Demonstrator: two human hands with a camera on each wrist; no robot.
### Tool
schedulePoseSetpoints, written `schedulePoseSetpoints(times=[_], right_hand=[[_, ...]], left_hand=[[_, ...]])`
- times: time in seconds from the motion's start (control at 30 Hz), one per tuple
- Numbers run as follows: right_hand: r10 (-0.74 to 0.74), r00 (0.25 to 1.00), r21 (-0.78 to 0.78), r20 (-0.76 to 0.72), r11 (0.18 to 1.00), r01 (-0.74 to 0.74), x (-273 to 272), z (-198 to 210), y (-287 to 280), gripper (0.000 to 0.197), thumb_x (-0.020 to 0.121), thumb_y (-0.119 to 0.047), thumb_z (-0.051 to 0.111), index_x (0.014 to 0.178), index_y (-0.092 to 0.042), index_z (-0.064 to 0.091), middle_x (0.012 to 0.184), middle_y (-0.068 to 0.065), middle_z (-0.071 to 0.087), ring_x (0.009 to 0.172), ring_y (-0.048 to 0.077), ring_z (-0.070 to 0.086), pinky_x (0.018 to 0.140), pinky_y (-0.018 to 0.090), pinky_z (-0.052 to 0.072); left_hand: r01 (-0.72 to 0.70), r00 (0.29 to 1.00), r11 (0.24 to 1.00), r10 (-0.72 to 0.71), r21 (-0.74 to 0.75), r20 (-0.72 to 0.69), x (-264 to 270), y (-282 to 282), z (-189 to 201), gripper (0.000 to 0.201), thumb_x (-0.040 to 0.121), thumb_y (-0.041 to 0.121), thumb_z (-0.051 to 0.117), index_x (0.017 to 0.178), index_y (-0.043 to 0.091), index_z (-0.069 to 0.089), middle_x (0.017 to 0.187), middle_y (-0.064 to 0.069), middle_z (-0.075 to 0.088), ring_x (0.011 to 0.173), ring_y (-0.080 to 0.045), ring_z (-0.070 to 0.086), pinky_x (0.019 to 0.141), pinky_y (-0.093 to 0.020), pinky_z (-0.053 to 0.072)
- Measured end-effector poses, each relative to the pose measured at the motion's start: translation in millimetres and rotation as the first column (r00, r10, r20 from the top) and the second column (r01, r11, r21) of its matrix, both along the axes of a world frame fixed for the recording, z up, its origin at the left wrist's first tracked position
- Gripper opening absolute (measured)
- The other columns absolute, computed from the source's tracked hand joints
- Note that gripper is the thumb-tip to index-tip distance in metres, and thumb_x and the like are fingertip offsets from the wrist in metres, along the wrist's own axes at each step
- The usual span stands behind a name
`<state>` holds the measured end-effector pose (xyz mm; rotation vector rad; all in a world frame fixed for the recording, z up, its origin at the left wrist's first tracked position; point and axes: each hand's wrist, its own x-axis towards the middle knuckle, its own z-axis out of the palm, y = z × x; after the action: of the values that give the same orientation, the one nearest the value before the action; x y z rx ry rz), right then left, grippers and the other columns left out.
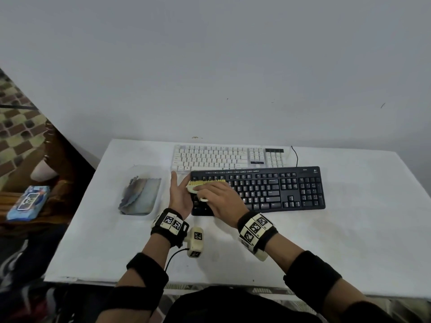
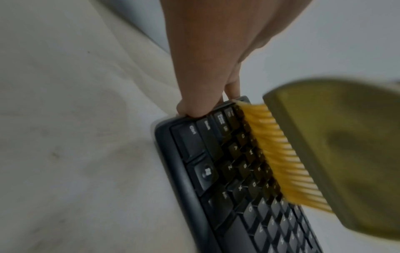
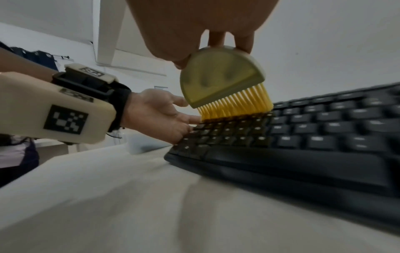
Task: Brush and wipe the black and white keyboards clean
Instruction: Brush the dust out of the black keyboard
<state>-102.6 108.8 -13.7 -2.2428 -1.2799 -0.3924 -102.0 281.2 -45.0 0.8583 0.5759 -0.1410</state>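
The brushing step is in hand, on the black keyboard (image 1: 257, 188) lying along the middle of the table (image 1: 326, 248), just in front of the white keyboard (image 1: 229, 157) at the far edge. The right hand (image 1: 220, 201) pinches a small brush (image 3: 225, 82), its yellow bristles on the leftmost keys. The left hand (image 1: 179, 194), fingers straight, steadies the keyboard's left end. Next, likely, sweep rightward row by row with light pressure. The keys look dark and matte, legends faint.
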Motion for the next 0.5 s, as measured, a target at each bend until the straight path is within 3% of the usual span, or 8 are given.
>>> schedulePoseSetpoints(times=[0.1, 0.17, 0.37, 0.5], right_hand=[[-0.070, 0.997, -0.039, -0.006, 0.997, 0.070, 4, 1, -25, 0.026, 0.090, -0.006, 0.057, 0.107, -0.024, 0.050, 0.125, -0.003, 0.068, 0.113, 0.022, 0.060, 0.091, 0.045, 0.049], [-0.099, 0.995, -0.053, -0.002, 0.994, 0.099, 2, 4, -36, 0.023, 0.089, -0.009, 0.053, 0.106, -0.025, 0.048, 0.126, -0.003, 0.068, 0.112, 0.021, 0.060, 0.091, 0.048, 0.049], [-0.008, 1.000, 0.009, -0.007, 1.000, 0.008, -4, 13, -9, 0.036, 0.086, 0.000, 0.066, 0.105, -0.024, 0.048, 0.125, -0.002, 0.068, 0.113, 0.023, 0.061, 0.091, 0.045, 0.047], [0.028, 0.999, 0.006, -0.033, 1.000, -0.027, -6, 13, 6, 0.032, 0.089, -0.002, 0.061, 0.108, -0.024, 0.048, 0.125, -0.003, 0.068, 0.116, 0.022, 0.060, 0.094, 0.043, 0.045]], left_hand=[[-0.012, 1.000, 1.000, 0.012, 0.012, -0.019, 1, -2, 1, 0.074, 0.100, 0.073, 0.031, 0.140, 0.019, 0.061, 0.134, -0.017, 0.065, 0.117, -0.031, 0.065, 0.089, -0.044, 0.053], [-0.008, 1.000, 1.000, 0.009, 0.026, -0.021, 2, -3, 2, 0.073, 0.101, 0.072, 0.031, 0.142, 0.019, 0.060, 0.130, -0.016, 0.066, 0.113, -0.029, 0.065, 0.086, -0.044, 0.053], [0.004, 1.000, 0.999, -0.003, 0.032, -0.012, -1, -2, 2, 0.078, 0.097, 0.077, 0.032, 0.141, 0.021, 0.061, 0.138, -0.019, 0.064, 0.129, -0.035, 0.060, 0.111, -0.051, 0.045], [0.020, 1.000, 1.000, -0.020, 0.004, 0.024, -3, -1, 1, 0.082, 0.098, 0.077, 0.028, 0.144, 0.016, 0.058, 0.136, -0.020, 0.066, 0.130, -0.036, 0.060, 0.114, -0.049, 0.043]])
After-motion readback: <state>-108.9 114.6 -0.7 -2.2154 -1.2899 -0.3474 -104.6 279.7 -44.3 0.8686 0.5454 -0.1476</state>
